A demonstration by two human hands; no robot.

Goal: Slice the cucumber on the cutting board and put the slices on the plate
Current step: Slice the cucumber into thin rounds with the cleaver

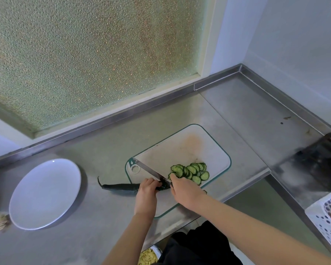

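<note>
- The cucumber [120,188] lies lengthwise, left to right across the view. Its curled stem tail points out past the left grip [147,190], and its cut end points toward the right grip [184,190].
- The left grip has its fingers curled down over the cucumber near the cut end, holding it. Most of the dark body sticks out to that grip's left, off the cutting board [182,148] and over the counter [96,150].
- The right grip is closed round the handle of a knife [151,172]. The blade runs away from it on a slant, far and to the left, crossing the cucumber's cut end between the two grips.
- A heap of overlapping slices [191,171] lies on the board just beyond the right grip.
- The white plate [44,194] sits well to the left of the left grip.
- The counter is steel with a raised back lip, fitted into a corner under a frosted window [88,54]. A white perforated basket [325,220] stands far to the right of the right grip.
</note>
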